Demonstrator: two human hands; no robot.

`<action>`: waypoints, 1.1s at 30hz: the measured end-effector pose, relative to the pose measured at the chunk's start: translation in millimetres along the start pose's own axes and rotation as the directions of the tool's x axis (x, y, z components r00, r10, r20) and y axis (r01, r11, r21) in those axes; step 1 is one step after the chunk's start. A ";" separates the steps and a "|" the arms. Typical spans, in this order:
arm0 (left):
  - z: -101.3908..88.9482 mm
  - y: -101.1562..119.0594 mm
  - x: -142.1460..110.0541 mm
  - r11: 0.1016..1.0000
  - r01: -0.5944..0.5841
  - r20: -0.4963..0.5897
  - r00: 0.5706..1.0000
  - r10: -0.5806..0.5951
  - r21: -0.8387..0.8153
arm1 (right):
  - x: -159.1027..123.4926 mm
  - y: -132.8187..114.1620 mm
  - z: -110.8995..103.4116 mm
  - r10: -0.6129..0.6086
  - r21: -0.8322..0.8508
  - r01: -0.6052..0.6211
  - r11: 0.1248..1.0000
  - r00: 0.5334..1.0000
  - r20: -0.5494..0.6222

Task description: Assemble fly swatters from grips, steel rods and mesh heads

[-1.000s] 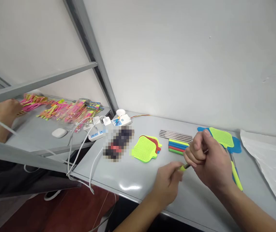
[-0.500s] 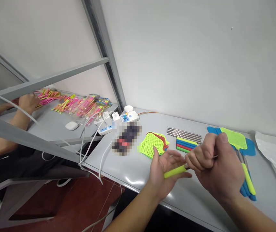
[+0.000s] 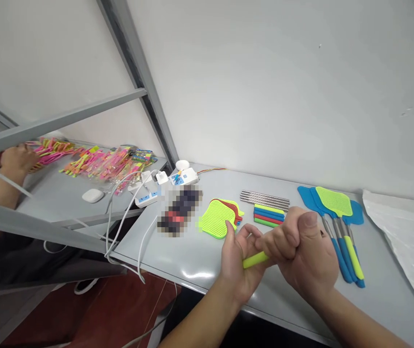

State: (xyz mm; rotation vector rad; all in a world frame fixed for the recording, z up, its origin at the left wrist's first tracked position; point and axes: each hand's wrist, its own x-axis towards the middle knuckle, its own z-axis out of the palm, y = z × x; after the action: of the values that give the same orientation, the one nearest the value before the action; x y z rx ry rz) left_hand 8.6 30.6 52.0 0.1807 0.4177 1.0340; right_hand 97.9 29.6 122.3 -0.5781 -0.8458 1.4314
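"As the right hand (image 3: 296,246) drew in over the left hand (image 3: 239,263), what changed?"

"The metal shank, bare half a second earlier, went out of sight. The work seemed to centre on its joint with the yellow-green handle (image 3: 255,260)."

"And the grip?"

"The right was clenched round handle or shank, I couldn't tell which; the left lay loosely spread, palm against the handle's near end. Loose handles (image 3: 268,216) lay just beyond."

Slanted lime-green handle (image 3: 255,260), partly hidden
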 end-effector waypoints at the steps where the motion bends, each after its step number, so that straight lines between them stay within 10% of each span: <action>1: 0.4 -1.5 0.3 1.000 0.005 -0.004 1.000 -0.005 -0.004 | -1.8 0.6 -1.3 -0.004 -0.003 0.004 1.000 1.000 -0.002; 12: 2.3 -15.2 0.5 0.998 0.063 0.044 0.997 -0.064 0.016 | -15.2 -3.4 -8.8 -0.041 -0.082 0.044 0.996 0.999 0.033; 18: 10.4 -19.6 -13.2 0.934 -0.009 0.172 0.984 -0.056 0.358 | 20.4 -23.5 -25.6 0.127 0.079 -0.113 0.990 0.971 -0.205; 26: -7.2 2.2 -38.0 0.181 -0.201 0.170 0.970 0.172 0.963 | 35.8 -40.3 -56.4 0.088 0.193 -0.015 0.981 0.921 -0.380; 33: -13.1 4.9 -29.8 -0.087 -0.297 0.305 0.947 0.104 0.951 | 32.4 -37.2 -56.6 0.109 0.195 -0.037 0.980 0.921 -0.375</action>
State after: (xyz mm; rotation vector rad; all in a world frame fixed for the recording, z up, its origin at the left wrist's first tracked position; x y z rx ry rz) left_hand -14.0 6.7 49.3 1.8072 1.0345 0.7596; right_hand 163.3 66.4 122.8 -0.7250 -0.3784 1.3842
